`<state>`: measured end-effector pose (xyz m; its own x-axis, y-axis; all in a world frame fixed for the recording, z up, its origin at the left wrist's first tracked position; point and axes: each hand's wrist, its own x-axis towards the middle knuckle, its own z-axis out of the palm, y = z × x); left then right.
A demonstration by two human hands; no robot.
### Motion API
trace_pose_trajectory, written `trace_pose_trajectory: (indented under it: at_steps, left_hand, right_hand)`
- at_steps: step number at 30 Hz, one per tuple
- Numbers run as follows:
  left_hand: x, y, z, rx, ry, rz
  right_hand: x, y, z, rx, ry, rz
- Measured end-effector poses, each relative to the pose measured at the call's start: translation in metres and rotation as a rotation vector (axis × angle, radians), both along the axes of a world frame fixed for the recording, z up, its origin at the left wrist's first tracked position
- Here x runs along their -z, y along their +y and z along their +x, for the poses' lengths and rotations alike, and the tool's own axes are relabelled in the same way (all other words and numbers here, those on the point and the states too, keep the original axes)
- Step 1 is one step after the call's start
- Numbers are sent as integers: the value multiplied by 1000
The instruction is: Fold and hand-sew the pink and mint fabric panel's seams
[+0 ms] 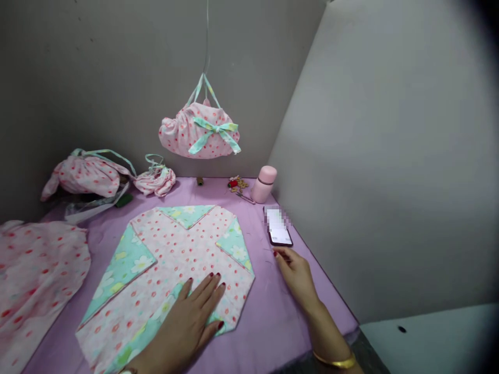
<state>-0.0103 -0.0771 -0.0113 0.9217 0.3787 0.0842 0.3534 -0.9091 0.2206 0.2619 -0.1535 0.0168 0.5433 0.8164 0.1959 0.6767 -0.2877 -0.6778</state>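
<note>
Your left hand (183, 317) was pressed flat on the cloth near its lower edge, fingers spread wide, gripping nothing. Your right hand (294, 275) sat apart from the cloth, fingers loosely curled and narrow, holding nothing visible, with a gold bangle (335, 360) on that wrist; you could not tell if its fingertips touched the table. The folded cloth (183, 249) lay flat in front of you on a lilac table cover (268, 322), pink side up with red dots. Its mint-green floral flaps showed at left, top and right, each folded in toward the middle, and a green strip showed under your left hand at the bottom, though that flap was partly hidden. So far the piece was folded flat, with no knot or bow on it. A mobile phone (278, 228) lay just beyond your right hand, its upper part pixelated. To the left, a loose pink spotted cloth (35, 275) ran off the frame. Farther back sat a pink bundle (86, 176) on a clear plastic sheet (89, 208), a smaller pink bundle (156, 179), a pale pink flask (263, 184), and a small pile of sewing bits (237, 183). Beyond those, a tied pink bag with a green bow (199, 130) hung from a cord against the grey wall (89, 78)
</note>
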Motion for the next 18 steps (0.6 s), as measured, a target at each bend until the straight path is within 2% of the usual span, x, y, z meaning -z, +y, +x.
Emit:
trace_pose_trajectory:
  at_steps: [4,7,12,18]
  left_hand:
    - [-4,-7,0,31,9,-1]
    - [-3,-11,-3,101,-14,-19]
    - [1,-11,-3,138,-19,38]
    - [-4,-10,-1,155,16,59]
  right_hand:
    - [3,5,-6,-36,-215,-135]
    - [4,7,-5,5,-259,-176]
    - [-1,7,7,91,-329,-242]
    - [-2,25,4,-76,-381,-349]
